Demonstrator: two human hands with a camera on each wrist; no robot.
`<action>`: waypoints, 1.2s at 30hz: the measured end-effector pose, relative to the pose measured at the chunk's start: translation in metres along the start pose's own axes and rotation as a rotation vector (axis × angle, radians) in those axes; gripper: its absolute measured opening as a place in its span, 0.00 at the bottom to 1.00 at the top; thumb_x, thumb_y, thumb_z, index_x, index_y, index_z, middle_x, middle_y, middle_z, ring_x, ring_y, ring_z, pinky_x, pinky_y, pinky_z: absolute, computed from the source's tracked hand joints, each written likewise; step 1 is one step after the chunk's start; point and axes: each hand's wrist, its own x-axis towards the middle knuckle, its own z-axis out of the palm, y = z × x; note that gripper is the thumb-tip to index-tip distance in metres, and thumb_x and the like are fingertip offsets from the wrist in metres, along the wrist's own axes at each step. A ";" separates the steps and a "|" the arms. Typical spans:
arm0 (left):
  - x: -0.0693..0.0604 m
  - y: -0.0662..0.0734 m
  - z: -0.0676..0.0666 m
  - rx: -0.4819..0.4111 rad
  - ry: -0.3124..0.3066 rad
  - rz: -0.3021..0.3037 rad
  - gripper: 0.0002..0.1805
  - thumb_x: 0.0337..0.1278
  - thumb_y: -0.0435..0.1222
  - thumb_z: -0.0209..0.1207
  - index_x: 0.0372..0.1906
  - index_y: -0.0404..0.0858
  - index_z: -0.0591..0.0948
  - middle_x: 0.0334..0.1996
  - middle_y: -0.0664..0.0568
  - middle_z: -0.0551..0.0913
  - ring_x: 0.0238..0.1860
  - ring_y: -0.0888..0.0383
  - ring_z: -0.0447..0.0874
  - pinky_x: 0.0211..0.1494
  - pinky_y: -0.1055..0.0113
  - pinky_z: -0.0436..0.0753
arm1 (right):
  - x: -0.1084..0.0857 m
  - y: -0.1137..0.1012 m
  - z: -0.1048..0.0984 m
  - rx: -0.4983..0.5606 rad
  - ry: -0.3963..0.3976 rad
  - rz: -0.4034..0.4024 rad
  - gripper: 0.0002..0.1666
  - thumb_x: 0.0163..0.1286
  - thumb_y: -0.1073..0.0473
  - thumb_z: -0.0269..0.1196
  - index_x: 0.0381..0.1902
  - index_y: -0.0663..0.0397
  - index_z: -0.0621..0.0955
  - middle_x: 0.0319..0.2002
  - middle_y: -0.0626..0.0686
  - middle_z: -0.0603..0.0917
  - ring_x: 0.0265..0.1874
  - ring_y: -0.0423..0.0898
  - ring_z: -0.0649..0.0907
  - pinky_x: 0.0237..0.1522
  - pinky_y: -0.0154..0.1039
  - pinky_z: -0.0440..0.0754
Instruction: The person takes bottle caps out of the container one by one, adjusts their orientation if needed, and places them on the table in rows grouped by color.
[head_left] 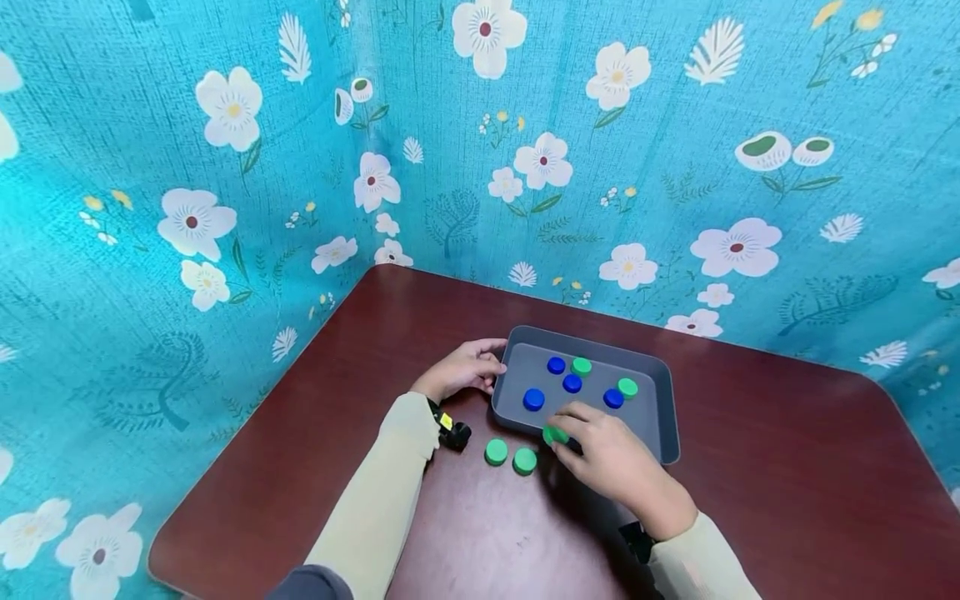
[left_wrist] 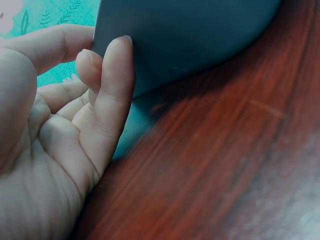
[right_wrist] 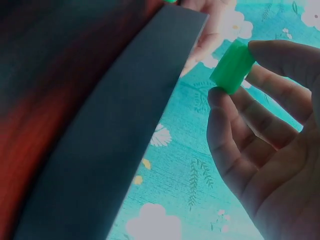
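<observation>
A grey rectangular tray (head_left: 660,417) lies on the table with several blue bottle caps (head_left: 534,400) and two green bottle caps (head_left: 581,367) inside. My left hand (head_left: 468,367) grips the tray's left end; the left wrist view shows its fingers (left_wrist: 117,75) against the tray wall (left_wrist: 190,35). Over the tray's front rim, my right hand (head_left: 611,458) pinches another green bottle cap (right_wrist: 233,67) between thumb and fingertip, clear of the tray wall in the right wrist view. Two more green caps (head_left: 510,457) rest on the table in front of the tray, between my forearms.
The dark red-brown table (head_left: 300,467) has rounded corners. A blue flowered cloth (head_left: 480,208) hangs behind it and along its left side. A black wrist camera (head_left: 453,433) sits on my left wrist, close to the loose green caps.
</observation>
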 end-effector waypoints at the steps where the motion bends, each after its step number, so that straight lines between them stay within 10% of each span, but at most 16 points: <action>1: 0.000 0.000 0.000 0.000 0.003 -0.004 0.34 0.61 0.30 0.61 0.72 0.41 0.65 0.26 0.45 0.76 0.21 0.54 0.74 0.28 0.64 0.82 | -0.001 0.000 0.001 -0.002 -0.010 -0.003 0.16 0.58 0.58 0.72 0.46 0.51 0.86 0.43 0.46 0.82 0.39 0.41 0.82 0.40 0.40 0.84; 36: -0.001 0.004 0.001 0.018 0.006 -0.012 0.34 0.61 0.30 0.60 0.72 0.41 0.65 0.26 0.45 0.76 0.22 0.54 0.74 0.29 0.63 0.82 | -0.008 -0.002 0.012 -0.015 -0.208 0.003 0.14 0.61 0.57 0.71 0.45 0.50 0.86 0.40 0.45 0.83 0.36 0.39 0.83 0.38 0.38 0.83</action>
